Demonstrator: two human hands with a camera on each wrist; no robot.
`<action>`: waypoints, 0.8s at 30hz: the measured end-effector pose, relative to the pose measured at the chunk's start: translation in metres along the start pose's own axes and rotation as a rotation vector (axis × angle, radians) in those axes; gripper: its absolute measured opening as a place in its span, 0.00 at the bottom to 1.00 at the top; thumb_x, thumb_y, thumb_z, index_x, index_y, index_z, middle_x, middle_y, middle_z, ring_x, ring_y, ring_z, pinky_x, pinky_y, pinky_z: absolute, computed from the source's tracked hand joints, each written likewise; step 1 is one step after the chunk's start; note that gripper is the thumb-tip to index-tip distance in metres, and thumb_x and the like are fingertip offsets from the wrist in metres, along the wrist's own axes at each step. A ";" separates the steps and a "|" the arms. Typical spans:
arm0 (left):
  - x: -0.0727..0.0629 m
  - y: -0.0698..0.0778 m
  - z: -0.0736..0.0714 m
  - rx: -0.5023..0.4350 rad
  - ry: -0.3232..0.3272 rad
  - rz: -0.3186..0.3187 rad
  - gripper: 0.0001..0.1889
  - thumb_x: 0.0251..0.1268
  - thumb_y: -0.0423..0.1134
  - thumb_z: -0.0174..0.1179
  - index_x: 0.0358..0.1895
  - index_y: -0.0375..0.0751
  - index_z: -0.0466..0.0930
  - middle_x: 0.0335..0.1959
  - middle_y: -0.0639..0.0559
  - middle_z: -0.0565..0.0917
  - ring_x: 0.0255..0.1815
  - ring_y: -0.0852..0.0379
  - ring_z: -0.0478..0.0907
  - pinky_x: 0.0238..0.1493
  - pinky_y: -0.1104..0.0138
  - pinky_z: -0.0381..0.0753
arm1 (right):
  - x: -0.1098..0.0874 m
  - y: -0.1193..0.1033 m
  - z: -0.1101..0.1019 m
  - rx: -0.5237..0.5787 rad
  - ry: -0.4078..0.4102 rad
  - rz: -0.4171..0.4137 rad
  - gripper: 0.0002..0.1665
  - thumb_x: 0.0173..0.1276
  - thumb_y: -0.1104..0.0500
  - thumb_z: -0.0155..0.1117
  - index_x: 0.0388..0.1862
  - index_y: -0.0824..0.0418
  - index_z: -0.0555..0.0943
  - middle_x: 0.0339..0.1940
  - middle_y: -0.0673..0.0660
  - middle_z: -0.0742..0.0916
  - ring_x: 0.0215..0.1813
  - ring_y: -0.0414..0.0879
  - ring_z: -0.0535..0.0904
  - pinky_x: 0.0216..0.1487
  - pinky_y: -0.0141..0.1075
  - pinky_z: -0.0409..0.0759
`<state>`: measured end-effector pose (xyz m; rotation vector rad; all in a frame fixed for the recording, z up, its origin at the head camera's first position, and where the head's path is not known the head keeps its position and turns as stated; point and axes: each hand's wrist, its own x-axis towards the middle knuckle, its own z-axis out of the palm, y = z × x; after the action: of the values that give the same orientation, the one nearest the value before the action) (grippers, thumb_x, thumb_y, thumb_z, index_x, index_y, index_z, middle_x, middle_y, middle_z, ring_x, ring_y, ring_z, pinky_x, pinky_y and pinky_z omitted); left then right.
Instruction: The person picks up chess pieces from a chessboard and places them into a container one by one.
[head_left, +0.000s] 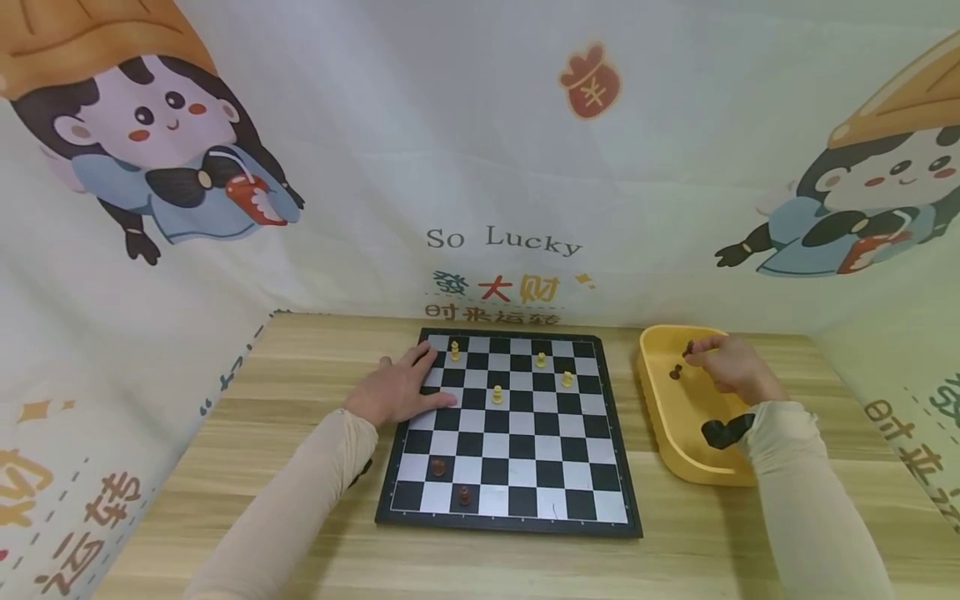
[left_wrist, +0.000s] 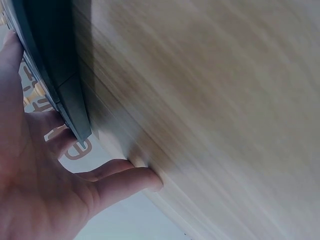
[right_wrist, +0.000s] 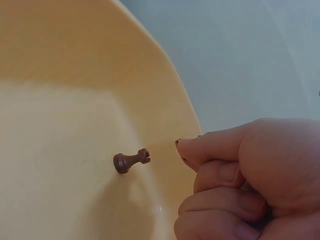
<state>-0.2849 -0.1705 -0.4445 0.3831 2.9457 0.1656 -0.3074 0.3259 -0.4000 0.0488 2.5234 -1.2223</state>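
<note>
My left hand (head_left: pixel 397 388) lies spread over the left edge of a black-and-white chessboard (head_left: pixel 510 525), thumb on the squares. From the left wrist view, fingers straddle the board's dark side (left_wrist: pixel 55 65), two reaching past it. Over the far end of a yellow tray (head_left: pixel 663 450), my right hand (head_left: pixel 731 367) pinches a small dark chess piece (head_left: pixel 688 348) between thumb and forefinger, the other fingers curled in. Most of that piece is hidden by the fingertips. Below, a brown rook (right_wrist: pixel 131 160) lies on its side in the tray.
Several pale yellow chess pieces, one a pawn (head_left: pixel 497 394), stand on the board's far half. Two dark red pieces, including one (head_left: pixel 465 496) by the near edge, stand at the near left. A printed cloth (head_left: pixel 495 167) hangs behind the wooden table (head_left: pixel 300 417).
</note>
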 end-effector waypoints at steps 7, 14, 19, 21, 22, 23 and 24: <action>0.001 -0.001 0.001 -0.003 0.009 0.002 0.54 0.64 0.79 0.48 0.83 0.44 0.52 0.85 0.43 0.50 0.75 0.19 0.59 0.72 0.36 0.67 | 0.007 0.005 0.004 0.018 0.015 0.017 0.25 0.78 0.56 0.56 0.64 0.73 0.67 0.13 0.40 0.66 0.13 0.34 0.57 0.19 0.29 0.63; 0.001 -0.001 -0.001 -0.017 0.004 -0.004 0.54 0.63 0.79 0.48 0.83 0.46 0.52 0.86 0.44 0.50 0.73 0.15 0.59 0.69 0.35 0.71 | 0.009 0.009 0.006 -0.002 0.030 0.010 0.23 0.78 0.56 0.57 0.61 0.73 0.70 0.14 0.40 0.67 0.13 0.34 0.58 0.19 0.30 0.63; 0.002 -0.001 -0.001 -0.016 -0.001 -0.013 0.54 0.63 0.79 0.48 0.83 0.46 0.52 0.86 0.45 0.50 0.73 0.15 0.59 0.68 0.35 0.72 | 0.010 0.011 0.006 -0.012 0.038 0.001 0.24 0.78 0.56 0.56 0.62 0.73 0.70 0.13 0.40 0.67 0.14 0.34 0.59 0.19 0.30 0.63; 0.001 -0.001 -0.001 -0.012 -0.004 -0.008 0.53 0.64 0.79 0.48 0.83 0.46 0.52 0.86 0.44 0.50 0.73 0.15 0.59 0.68 0.35 0.71 | 0.011 0.013 0.007 -0.018 0.035 -0.001 0.24 0.78 0.56 0.56 0.63 0.73 0.70 0.13 0.40 0.67 0.14 0.35 0.59 0.19 0.30 0.63; 0.001 -0.001 -0.001 -0.011 -0.010 -0.008 0.53 0.64 0.79 0.48 0.83 0.46 0.52 0.86 0.44 0.50 0.73 0.15 0.59 0.69 0.35 0.71 | 0.012 0.014 0.007 -0.013 0.032 -0.002 0.25 0.78 0.56 0.55 0.63 0.74 0.70 0.13 0.40 0.67 0.14 0.34 0.58 0.19 0.30 0.63; 0.001 -0.001 -0.001 -0.010 -0.015 -0.008 0.53 0.64 0.79 0.48 0.83 0.46 0.52 0.86 0.44 0.50 0.73 0.15 0.58 0.69 0.35 0.71 | 0.012 0.014 0.007 -0.006 0.034 -0.001 0.25 0.78 0.57 0.56 0.64 0.74 0.70 0.13 0.40 0.67 0.14 0.34 0.58 0.19 0.30 0.63; 0.000 -0.001 -0.001 -0.011 -0.018 -0.007 0.53 0.64 0.79 0.47 0.83 0.45 0.52 0.86 0.44 0.50 0.73 0.15 0.58 0.68 0.35 0.71 | 0.012 0.015 0.008 0.001 0.033 -0.001 0.25 0.78 0.57 0.56 0.64 0.75 0.70 0.13 0.40 0.67 0.14 0.34 0.58 0.19 0.30 0.63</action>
<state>-0.2855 -0.1711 -0.4435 0.3708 2.9270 0.1767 -0.3144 0.3280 -0.4197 0.0684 2.5514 -1.2332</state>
